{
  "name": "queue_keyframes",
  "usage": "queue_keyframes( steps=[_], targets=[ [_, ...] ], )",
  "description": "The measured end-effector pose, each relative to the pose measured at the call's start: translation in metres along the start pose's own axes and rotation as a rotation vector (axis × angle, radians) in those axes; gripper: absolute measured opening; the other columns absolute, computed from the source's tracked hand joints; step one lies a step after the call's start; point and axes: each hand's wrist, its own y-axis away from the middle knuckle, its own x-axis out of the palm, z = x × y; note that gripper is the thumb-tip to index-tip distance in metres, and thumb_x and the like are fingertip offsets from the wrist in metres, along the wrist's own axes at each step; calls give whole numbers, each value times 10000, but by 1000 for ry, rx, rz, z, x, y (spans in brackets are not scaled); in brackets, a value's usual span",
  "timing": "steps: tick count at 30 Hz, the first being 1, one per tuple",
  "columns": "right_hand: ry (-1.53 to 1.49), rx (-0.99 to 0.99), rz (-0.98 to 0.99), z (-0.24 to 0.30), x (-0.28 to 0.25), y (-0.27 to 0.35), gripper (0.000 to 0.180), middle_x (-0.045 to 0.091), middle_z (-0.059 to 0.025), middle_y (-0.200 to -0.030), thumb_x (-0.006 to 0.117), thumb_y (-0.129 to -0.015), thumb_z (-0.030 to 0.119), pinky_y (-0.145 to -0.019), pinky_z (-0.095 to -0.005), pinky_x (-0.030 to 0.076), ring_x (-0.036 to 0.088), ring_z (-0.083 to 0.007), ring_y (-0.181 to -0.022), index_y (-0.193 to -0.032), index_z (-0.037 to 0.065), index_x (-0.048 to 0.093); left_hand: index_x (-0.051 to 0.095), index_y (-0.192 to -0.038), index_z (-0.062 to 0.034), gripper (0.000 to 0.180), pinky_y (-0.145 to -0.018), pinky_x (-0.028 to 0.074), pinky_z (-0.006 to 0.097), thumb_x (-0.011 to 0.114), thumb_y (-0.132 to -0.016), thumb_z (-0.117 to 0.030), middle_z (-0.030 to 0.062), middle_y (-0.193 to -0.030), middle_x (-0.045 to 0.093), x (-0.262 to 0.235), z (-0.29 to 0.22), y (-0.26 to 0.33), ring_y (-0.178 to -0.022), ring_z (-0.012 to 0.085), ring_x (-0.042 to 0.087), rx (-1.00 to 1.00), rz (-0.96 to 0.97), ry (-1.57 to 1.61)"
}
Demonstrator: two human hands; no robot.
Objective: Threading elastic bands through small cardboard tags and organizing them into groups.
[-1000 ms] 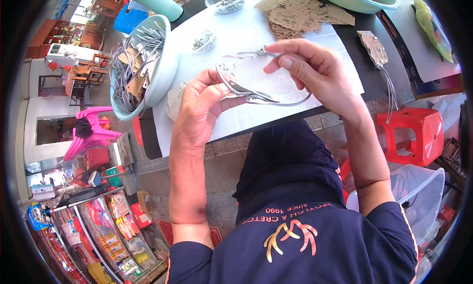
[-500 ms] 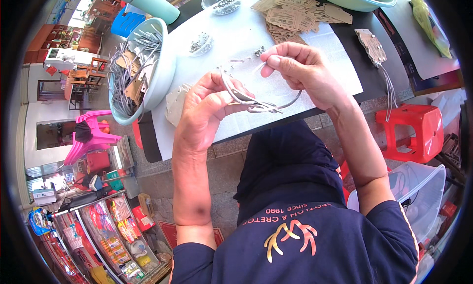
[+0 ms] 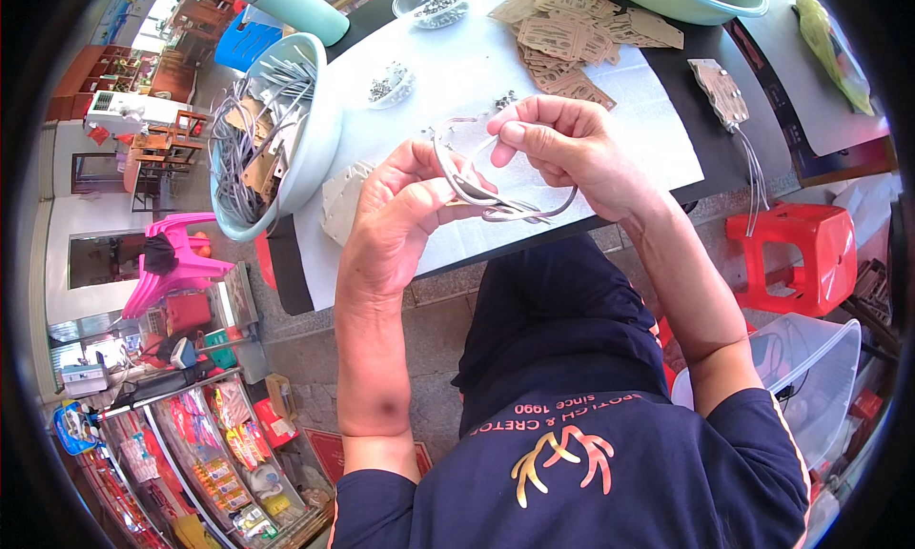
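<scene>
Above the front part of the white-covered table, my left hand (image 3: 400, 206) pinches a small bundle of grey cable (image 3: 510, 208) between thumb and fingers. The cable bends in a loop across the gap between my hands. My right hand (image 3: 570, 151) is closed with thumb against forefinger, gripping a thin pale end of the cable. Beneath my left hand, partly covered by it, lies a pale flat stack (image 3: 341, 201). Small metal parts (image 3: 505, 100) lie in a little heap just beyond my right fingertips.
At the left stands a pale blue basin (image 3: 319, 139) with grey cables and brown cards. Two clear bowls (image 3: 391, 87) hold small metal parts. Brown cards (image 3: 562, 39) are piled at the back. A card with cables (image 3: 721, 96) lies right, above a red stool (image 3: 801, 254).
My right hand has shifted slightly left, toward my left hand, bringing the pale cable end closer to the loop. My left hand stays nearly in place, still holding the bundle.
</scene>
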Motion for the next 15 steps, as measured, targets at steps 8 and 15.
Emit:
queue_keyframes(
  steps=[8,15],
  targets=[
    [196,-3,86,-1,-4,3,171,652,8,-821,603,-944,157,-494,-184,275,372,-8,-561,-1048,27,645,521,-980,23,174,-863,570,476,568,-838,-66,168,-982,623,7,-1,-1,-950,259,656,30,22,22],
    [642,-497,134,7,8,4,171,600,-37,-783,666,-870,70,-607,-265,431,582,-124,-715,-1039,60,690,526,-962,4,145,-875,568,444,566,-845,-72,155,-961,633,2,0,2,-921,229,663,-25,23,43]
  ],
)
